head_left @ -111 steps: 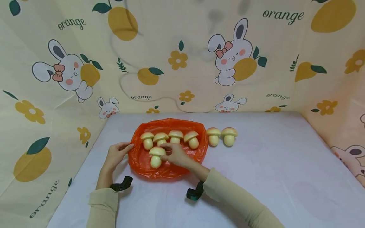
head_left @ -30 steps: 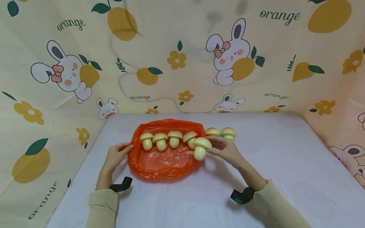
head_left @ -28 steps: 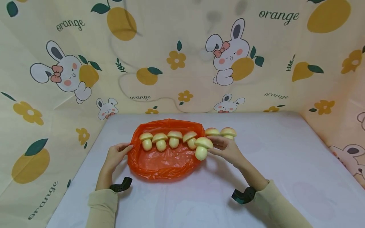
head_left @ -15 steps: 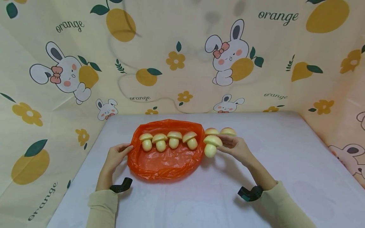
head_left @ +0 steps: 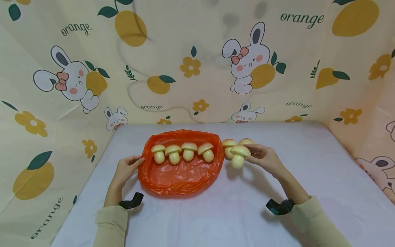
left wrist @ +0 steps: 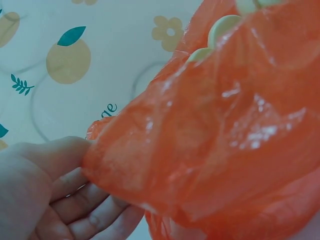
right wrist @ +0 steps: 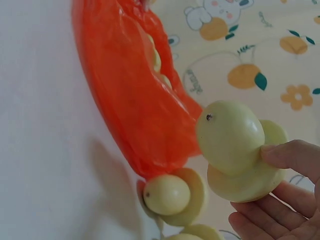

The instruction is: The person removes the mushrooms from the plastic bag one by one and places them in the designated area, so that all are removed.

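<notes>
An orange-red plastic bag (head_left: 182,181) lies spread wide on the table with several toy mushrooms (head_left: 189,151) standing in a row inside. My left hand (head_left: 124,169) pinches the bag's left rim; in the left wrist view the thumb (left wrist: 62,155) presses the film, with fingers beneath it. Between thumb and fingers, my right hand (head_left: 266,161) holds another toy mushroom (head_left: 238,158) above the table, right of the bag, cap up. Behind it, two more mushrooms stand outside the bag, a left one (head_left: 228,145) and a right one (head_left: 246,141), the latter mostly hidden.
The white table (head_left: 308,178) extends to the right and front of the bag. A patterned cloth backdrop (head_left: 191,41) with rabbits and oranges rises behind it and at both sides. Black wrist cameras sit on the left wrist (head_left: 132,201) and right wrist (head_left: 280,207).
My right hand has carried its mushroom from the front of the bag's inside, over the right rim, to beside the two outside mushrooms. The left hand has stayed at the left rim.
</notes>
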A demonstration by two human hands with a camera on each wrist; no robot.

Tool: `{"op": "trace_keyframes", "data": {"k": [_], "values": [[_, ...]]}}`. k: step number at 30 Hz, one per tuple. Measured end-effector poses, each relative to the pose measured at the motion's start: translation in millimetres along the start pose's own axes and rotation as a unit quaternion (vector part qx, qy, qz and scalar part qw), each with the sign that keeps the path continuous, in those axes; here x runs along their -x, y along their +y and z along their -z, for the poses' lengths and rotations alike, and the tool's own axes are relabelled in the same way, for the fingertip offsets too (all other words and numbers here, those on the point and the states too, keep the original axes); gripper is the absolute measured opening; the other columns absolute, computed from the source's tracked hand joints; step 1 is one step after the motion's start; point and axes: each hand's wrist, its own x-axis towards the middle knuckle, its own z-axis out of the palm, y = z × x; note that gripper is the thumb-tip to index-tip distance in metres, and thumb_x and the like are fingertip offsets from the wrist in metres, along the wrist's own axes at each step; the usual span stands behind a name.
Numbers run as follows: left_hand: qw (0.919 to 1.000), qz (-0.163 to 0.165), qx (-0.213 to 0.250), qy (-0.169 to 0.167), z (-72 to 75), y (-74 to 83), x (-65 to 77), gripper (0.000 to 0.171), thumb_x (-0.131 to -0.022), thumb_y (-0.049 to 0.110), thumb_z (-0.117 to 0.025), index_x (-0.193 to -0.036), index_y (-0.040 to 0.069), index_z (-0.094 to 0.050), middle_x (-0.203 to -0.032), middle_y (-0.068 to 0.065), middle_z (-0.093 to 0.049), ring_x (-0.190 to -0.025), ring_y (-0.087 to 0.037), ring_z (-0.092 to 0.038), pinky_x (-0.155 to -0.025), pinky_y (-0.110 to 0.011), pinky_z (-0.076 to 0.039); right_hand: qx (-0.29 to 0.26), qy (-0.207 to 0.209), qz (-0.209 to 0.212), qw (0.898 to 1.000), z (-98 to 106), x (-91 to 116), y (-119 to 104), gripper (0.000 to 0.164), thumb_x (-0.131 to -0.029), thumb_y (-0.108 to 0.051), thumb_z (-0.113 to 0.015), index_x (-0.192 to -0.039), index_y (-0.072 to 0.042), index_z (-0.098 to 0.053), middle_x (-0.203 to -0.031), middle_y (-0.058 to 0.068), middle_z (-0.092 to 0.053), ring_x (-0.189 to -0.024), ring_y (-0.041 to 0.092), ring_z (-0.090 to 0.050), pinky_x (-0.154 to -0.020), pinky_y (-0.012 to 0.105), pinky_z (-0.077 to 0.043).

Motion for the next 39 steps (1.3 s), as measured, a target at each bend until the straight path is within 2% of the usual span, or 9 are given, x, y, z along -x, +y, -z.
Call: {"op": "trace_keyframes", "data": {"k": [6,16,22,39], "values": [[1.0,0.007,-0.003,-0.002,0.4,0.9,1.3,0.049,-0.096,0.033,-0.059,-0.125,-0.005,-0.059,-0.121,-0.023,-0.066,-0.079,0.008,-0.057,-0.074,-0.009,-0.05,-0.004,0.009,0.0,1.0,9,1,1,0.055,-0.084,-0.002,-0.071,-0.129,0.019,-0.047,-0.101,-0.034,-0.062,-0.093,-0.014,-0.062,-0.08,0.007,-0.051],[1.0,0.009,0.001,0.002,0.7,1.8,0.4,0.048,-0.096,0.033,-0.059,-0.126,-0.004,-0.06,-0.121,-0.022,-0.066,-0.079,0.008,-0.058,-0.074,-0.008,-0.049,0.042,0.017,-0.014,0.999,29,0,2,0.053,-0.086,-0.009,-0.07,-0.131,0.012,-0.051,-0.1,-0.037,-0.059,-0.093,-0.016,-0.06,-0.08,0.006,-0.05],[1.0,0.005,-0.003,-0.001,0.6,1.3,1.2,0.048,-0.095,0.032,-0.059,-0.125,-0.006,-0.059,-0.119,-0.022,-0.067,-0.078,0.009,-0.058,-0.074,-0.008,-0.049,0.046,0.018,-0.024,0.998,40,2,8,0.054,-0.087,-0.008,-0.069,-0.132,0.013,-0.048,-0.1,-0.038,-0.057,-0.092,-0.017,-0.059,-0.079,0.006,-0.05],[0.9999,0.014,-0.006,-0.005,1.5,3.8,3.0,0.049,-0.096,0.034,-0.058,-0.127,-0.004,-0.059,-0.123,-0.023,-0.065,-0.082,0.005,-0.058,-0.077,-0.011,-0.051,0.083,0.043,-0.015,0.996,63,3,32,0.053,-0.088,-0.008,-0.068,-0.131,0.015,-0.048,-0.101,-0.04,-0.055,-0.093,-0.021,-0.054,-0.078,0.003,-0.047]]}}
